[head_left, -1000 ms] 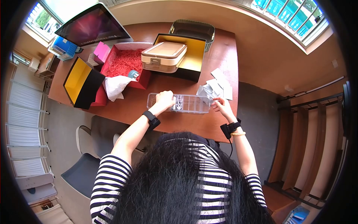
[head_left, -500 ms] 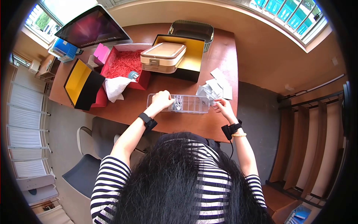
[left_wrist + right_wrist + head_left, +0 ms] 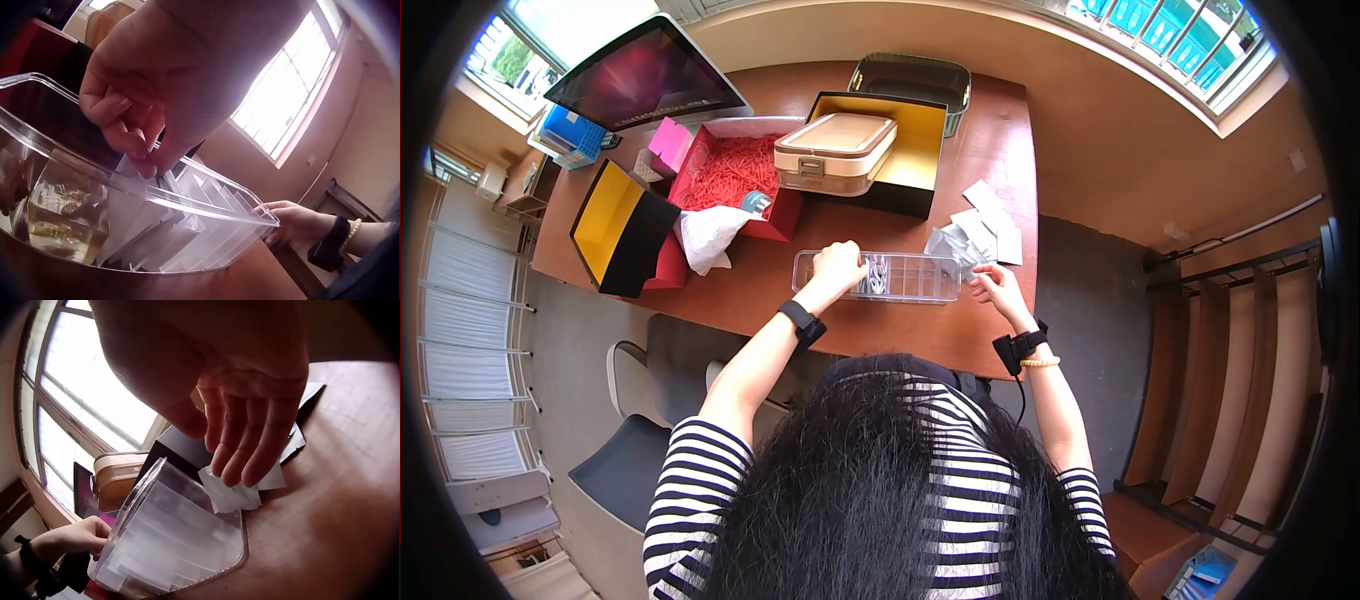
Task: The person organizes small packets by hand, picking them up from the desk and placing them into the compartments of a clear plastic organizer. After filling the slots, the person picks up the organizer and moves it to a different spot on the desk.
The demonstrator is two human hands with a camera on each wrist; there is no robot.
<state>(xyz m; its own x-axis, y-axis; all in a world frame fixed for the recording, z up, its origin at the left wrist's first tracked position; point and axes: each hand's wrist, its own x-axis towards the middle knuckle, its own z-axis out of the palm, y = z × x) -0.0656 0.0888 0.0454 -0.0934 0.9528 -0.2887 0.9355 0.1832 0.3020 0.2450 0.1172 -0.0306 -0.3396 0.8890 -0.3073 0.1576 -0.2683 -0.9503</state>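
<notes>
A long clear plastic organizer box (image 3: 920, 299) with compartments lies across the front of the table. My left hand (image 3: 837, 268) reaches into its left part; thumb and fingertips pinch the upper edge of a thin whitish panel (image 3: 128, 199) inside. Beside that hand, narrow white pieces (image 3: 879, 276) stand in a compartment. Clear bags with gold-coloured contents (image 3: 69, 209) sit at the box's other end. My right hand (image 3: 997, 288) hangs at the right end of the box, fingers loosely bent and holding nothing, close to a pile of small white packets (image 3: 234, 492).
Behind the box are a red box of red paper shreds (image 3: 730, 170), a beige lidded container (image 3: 840, 150) on a black-and-yellow box (image 3: 920, 150), and a dark clear bin (image 3: 912, 75). A monitor (image 3: 655, 80) stands back left. White cards (image 3: 992, 215) lie near the table's right edge.
My left wrist dipped a little to the left and came partly back, with the fingers staying over the same part of the box. My right hand has hardly moved.
</notes>
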